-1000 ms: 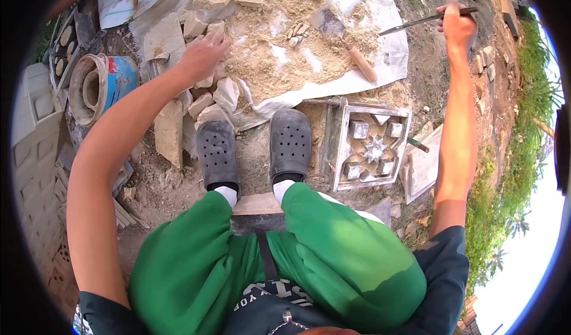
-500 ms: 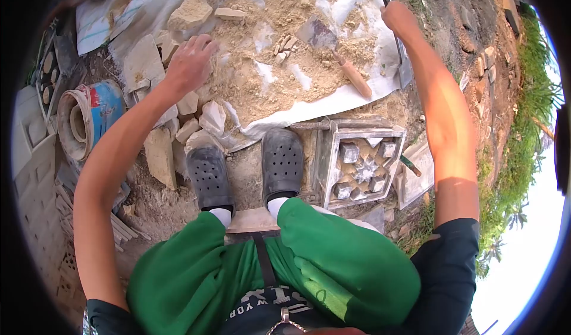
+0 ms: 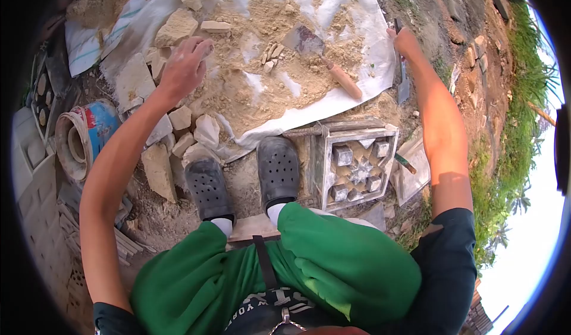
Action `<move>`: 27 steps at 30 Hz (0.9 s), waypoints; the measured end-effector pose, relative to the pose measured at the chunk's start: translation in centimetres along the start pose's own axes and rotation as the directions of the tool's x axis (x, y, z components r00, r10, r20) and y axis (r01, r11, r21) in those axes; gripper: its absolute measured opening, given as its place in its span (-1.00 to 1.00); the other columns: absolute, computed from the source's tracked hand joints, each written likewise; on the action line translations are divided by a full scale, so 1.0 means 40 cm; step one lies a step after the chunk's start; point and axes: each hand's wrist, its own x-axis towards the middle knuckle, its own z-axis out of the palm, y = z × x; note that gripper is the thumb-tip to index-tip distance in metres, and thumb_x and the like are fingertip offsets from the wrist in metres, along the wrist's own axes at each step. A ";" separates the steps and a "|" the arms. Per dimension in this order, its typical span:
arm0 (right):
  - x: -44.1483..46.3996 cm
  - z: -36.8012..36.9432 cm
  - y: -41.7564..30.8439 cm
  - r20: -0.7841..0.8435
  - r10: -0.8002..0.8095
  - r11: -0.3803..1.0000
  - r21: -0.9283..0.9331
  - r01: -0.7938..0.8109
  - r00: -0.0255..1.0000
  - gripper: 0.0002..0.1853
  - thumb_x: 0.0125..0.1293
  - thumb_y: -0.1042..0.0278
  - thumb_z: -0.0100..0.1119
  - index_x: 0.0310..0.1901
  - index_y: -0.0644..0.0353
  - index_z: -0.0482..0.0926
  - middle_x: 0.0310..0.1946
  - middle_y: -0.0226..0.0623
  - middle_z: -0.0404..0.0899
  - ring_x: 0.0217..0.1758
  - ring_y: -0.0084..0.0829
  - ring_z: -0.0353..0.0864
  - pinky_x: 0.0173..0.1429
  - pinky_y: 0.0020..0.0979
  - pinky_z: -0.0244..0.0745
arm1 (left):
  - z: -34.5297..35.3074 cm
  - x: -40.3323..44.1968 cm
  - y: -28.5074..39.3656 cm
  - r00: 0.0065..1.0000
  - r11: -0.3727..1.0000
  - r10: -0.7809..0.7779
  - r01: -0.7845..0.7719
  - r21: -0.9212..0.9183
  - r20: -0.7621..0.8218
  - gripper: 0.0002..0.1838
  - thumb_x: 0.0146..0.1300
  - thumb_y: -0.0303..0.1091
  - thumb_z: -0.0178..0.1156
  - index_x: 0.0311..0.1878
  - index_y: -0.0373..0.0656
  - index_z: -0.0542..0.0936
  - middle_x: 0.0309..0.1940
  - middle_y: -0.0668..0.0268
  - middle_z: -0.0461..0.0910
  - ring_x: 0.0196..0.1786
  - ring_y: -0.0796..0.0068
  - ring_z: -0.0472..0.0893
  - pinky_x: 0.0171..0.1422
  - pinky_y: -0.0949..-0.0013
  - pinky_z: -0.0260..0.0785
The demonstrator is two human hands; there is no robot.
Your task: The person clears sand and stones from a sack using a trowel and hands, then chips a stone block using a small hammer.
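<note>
Clearly, the right hand (image 3: 408, 42) grips a metal blade (image 3: 404, 86) beside the white sheet's (image 3: 378, 80) right edge; its long axis runs fore-and-aft, flat end toward the wearer, exact tilt uncertain. Loosely open, the left hand (image 3: 183, 68) hovers near a pale stone (image 3: 176, 27).

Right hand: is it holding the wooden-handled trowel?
No, the right hand holds a dark-handled tool, while the wooden-handled trowel lies on the powder-strewn sheet.

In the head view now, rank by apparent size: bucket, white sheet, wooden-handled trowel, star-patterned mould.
1. White sheet
2. Star-patterned mould
3. Bucket
4. Wooden-handled trowel
Apparent size only; true sizes may differ.
</note>
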 end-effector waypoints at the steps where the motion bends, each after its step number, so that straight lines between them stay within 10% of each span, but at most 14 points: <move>1: -0.018 -0.017 -0.007 0.114 0.043 0.996 0.071 -0.051 0.993 -0.38 0.42 -0.15 0.10 -0.08 0.48 0.53 -0.23 0.16 0.67 -0.23 0.00 0.74 -0.23 -0.02 0.62 | 0.008 0.000 0.000 0.999 0.999 0.028 -0.028 0.020 -0.023 -0.51 0.11 -0.59 0.19 0.17 -0.17 0.48 0.08 0.14 0.47 0.17 0.04 0.49 0.24 0.08 0.39; 7: -0.094 0.053 -0.019 0.373 -0.182 0.976 -0.046 0.214 0.910 -0.39 0.41 -0.18 0.12 -0.30 0.41 0.57 -0.41 -0.01 0.64 -0.48 -0.17 0.64 -0.46 -0.12 0.55 | 0.018 0.009 -0.004 0.993 0.995 0.083 -0.078 0.063 -0.084 -0.54 0.09 -0.61 0.18 0.12 -0.18 0.51 0.04 0.18 0.49 0.14 0.07 0.51 0.20 0.07 0.41; 14: -0.215 0.120 -0.006 0.714 -0.039 0.882 -0.304 0.359 0.699 -0.43 0.28 -0.15 0.27 -0.20 0.38 0.64 -0.37 -0.08 0.66 -0.43 -0.15 0.68 -0.36 -0.13 0.60 | -0.020 0.061 -0.021 0.988 0.995 0.051 -0.038 0.093 -0.144 -0.56 0.16 -0.60 0.16 0.15 -0.16 0.50 0.07 0.18 0.49 0.18 0.07 0.50 0.22 0.09 0.43; 16: -0.228 0.170 0.026 0.765 -0.239 0.840 -0.147 0.522 0.599 -0.40 0.16 -0.16 0.37 -0.16 0.37 0.66 -0.31 -0.06 0.70 -0.33 -0.13 0.71 -0.23 -0.12 0.61 | -0.017 0.080 -0.029 0.990 0.996 0.053 -0.042 0.079 -0.134 -0.55 0.18 -0.58 0.17 0.18 -0.12 0.48 0.09 0.18 0.48 0.19 0.05 0.50 0.23 0.08 0.43; 21: -0.268 0.178 -0.014 0.765 -0.196 0.774 -0.264 0.576 0.614 -0.59 0.17 0.10 0.31 -0.01 0.16 0.69 -0.23 -0.05 0.73 -0.05 -0.09 0.69 0.06 -0.21 0.53 | 0.023 0.135 -0.004 0.994 1.000 0.016 -0.016 0.001 -0.106 -0.51 0.21 -0.53 0.19 0.23 -0.05 0.45 0.11 0.17 0.47 0.19 0.03 0.50 0.20 0.07 0.45; 23: -0.276 0.115 -0.050 0.721 -0.348 0.857 -0.014 0.515 0.599 -0.66 0.20 0.21 0.22 -0.04 0.17 0.71 -0.22 -0.06 0.73 -0.11 -0.15 0.70 0.03 -0.24 0.55 | 0.041 0.171 0.026 0.992 0.994 0.047 -0.058 -0.091 -0.115 -0.51 0.22 -0.51 0.18 0.24 -0.04 0.44 0.11 0.17 0.47 0.17 0.02 0.52 0.16 0.06 0.48; 27: -0.169 0.083 -0.107 0.388 -0.356 0.934 0.104 0.343 0.851 -0.63 0.24 0.15 0.17 -0.04 0.21 0.70 -0.11 -0.05 0.72 0.02 -0.12 0.69 0.17 -0.23 0.50 | 0.101 0.251 0.091 1.000 0.991 0.018 -0.020 -0.131 -0.017 -0.53 0.24 -0.48 0.17 0.24 -0.03 0.44 0.11 0.17 0.47 0.13 0.03 0.54 0.13 0.06 0.50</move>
